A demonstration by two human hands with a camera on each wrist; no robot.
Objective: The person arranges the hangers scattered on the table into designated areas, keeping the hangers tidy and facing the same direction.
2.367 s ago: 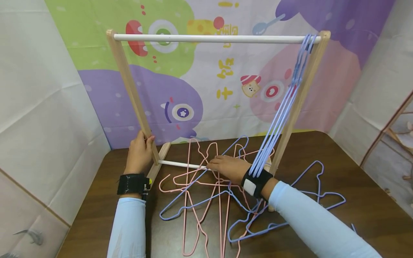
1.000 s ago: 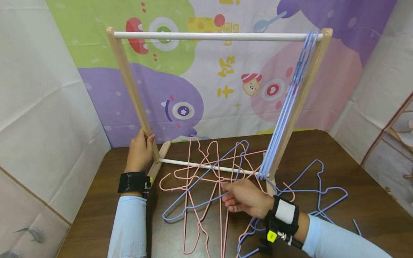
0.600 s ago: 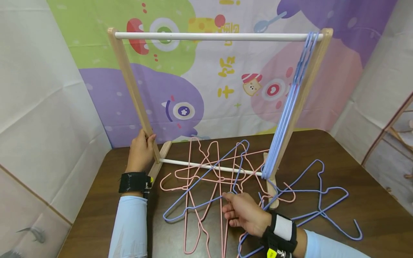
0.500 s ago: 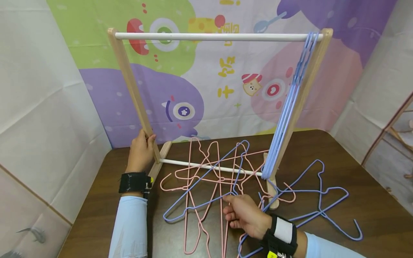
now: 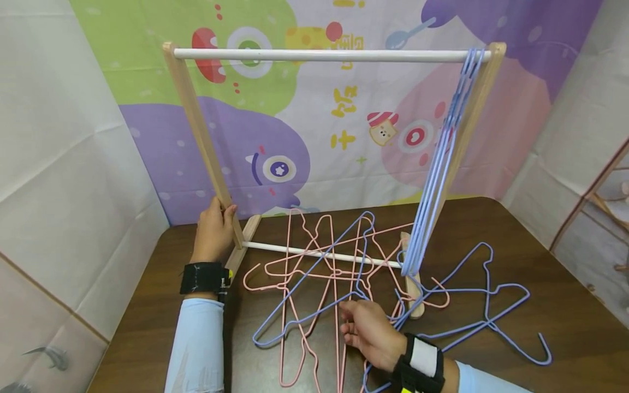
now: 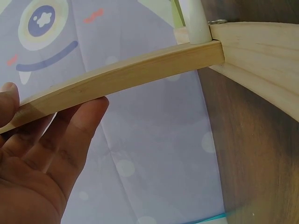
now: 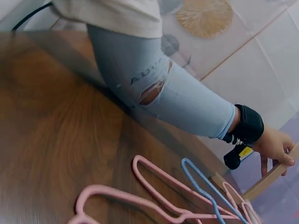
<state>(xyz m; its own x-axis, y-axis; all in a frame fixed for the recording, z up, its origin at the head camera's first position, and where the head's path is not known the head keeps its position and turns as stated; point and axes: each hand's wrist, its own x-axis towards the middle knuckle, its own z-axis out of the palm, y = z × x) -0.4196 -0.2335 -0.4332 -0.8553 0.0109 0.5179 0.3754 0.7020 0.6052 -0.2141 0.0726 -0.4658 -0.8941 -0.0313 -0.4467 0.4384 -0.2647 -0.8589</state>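
Observation:
My left hand [image 5: 213,232] grips the left wooden post [image 5: 201,131] of a small clothes rack, low down near its foot. In the left wrist view the fingers and thumb lie on either side of that post [image 6: 126,72]. Low over the table, my right hand [image 5: 375,333] has its fingers bent and its thumb and forefinger pinching a blue hanger [image 5: 321,310] near the neck. This hanger lies over a tangle of pink hangers [image 5: 253,289]. Several blue hangers [image 5: 432,191] hang bunched at the right end of the white top bar [image 5: 314,55].
More blue hangers [image 5: 486,295] lie crossed on the brown table [image 5: 511,245] to the right of the rack. A white lower bar [image 5: 267,249] runs behind the pink hangers. A cartoon-printed cloth [image 5: 314,109] stands close behind the rack.
My right hand has come back from over the hanger pile toward me, and the blue hanger has lately shifted slightly along with it. The left hand keeps its place on the post.

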